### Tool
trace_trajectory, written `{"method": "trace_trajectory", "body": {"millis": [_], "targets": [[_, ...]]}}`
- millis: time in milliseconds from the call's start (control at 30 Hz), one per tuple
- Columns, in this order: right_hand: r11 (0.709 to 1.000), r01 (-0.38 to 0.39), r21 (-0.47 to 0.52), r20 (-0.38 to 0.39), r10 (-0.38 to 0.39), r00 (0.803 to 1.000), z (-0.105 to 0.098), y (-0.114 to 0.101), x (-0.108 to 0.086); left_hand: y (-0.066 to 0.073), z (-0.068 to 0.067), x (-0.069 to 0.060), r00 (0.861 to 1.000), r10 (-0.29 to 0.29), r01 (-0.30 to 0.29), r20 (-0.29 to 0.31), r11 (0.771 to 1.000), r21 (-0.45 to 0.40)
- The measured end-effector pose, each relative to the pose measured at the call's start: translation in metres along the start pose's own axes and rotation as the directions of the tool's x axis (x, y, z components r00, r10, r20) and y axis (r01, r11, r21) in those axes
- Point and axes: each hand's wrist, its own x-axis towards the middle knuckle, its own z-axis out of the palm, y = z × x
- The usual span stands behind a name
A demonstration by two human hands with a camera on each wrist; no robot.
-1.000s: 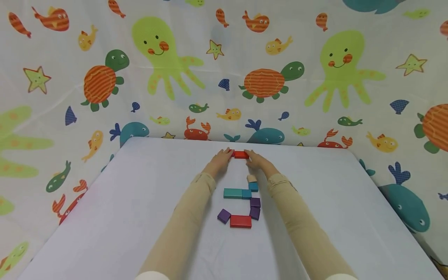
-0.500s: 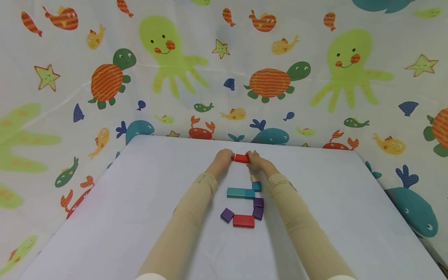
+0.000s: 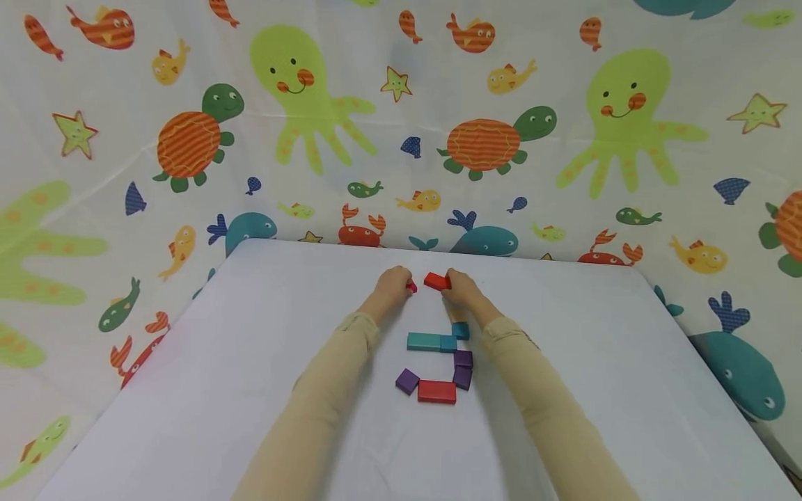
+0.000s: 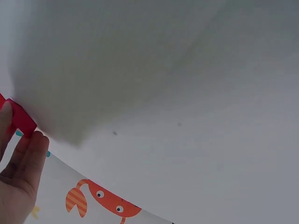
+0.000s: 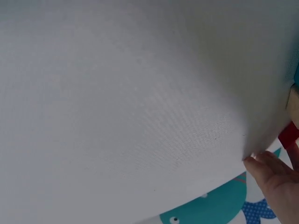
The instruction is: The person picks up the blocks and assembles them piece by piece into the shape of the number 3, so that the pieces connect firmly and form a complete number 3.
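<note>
At the far part of the table, my left hand (image 3: 393, 285) pinches a small red block (image 4: 22, 120) between thumb and fingers. My right hand (image 3: 462, 287) grips the right end of a longer red block (image 3: 436, 281), which lies tilted. A gap separates these two blocks. Just below the right hand, a pale wooden block (image 3: 456, 314) shows partly, touching a blue block (image 3: 460, 330). Nearer stand a teal block (image 3: 423, 341) and another blue block (image 3: 447, 342) end to end. In the right wrist view, the red block (image 5: 289, 135) is only partly visible.
Two purple blocks, the upper one (image 3: 464, 358) touching the lower (image 3: 462, 378), curve down toward a long red block (image 3: 436, 391). A turned purple block (image 3: 407, 381) sits at its left. A sea-animal curtain (image 3: 388, 139) hangs behind the white table (image 3: 282, 313).
The two far red blocks were side by side between my hands; now they are apart. My left hand has moved slightly left with the small one, and the longer one has tilted.
</note>
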Motion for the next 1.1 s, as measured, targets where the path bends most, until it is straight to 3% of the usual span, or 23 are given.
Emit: {"method": "trace_trajectory", "body": {"millis": [267, 500, 867, 1100], "targets": [[0.999, 0.047, -0.016, -0.107, -0.048, 0.993, -0.005, -0.005, -0.015, -0.005, 0.001, -0.008, 0.999, -0.038, 0.039, 0.005, 0.993, -0.11], [0.997, 0.08, 0.0, -0.131, -0.079, 0.988, -0.009, -0.01, -0.026, -0.008, -0.007, -0.014, 0.995, -0.099, 0.102, 0.027, 0.967, -0.232], [0.984, 0.179, -0.002, -0.117, -0.178, 0.977, -0.024, -0.013, -0.045, -0.014, -0.028, -0.034, 0.999, -0.037, 0.03, -0.027, 0.97, -0.242], [0.959, 0.284, -0.011, -0.131, -0.283, 0.95, -0.026, -0.007, -0.06, -0.012, -0.032, -0.047, 0.999, 0.014, -0.026, -0.047, 0.963, -0.269]]}}
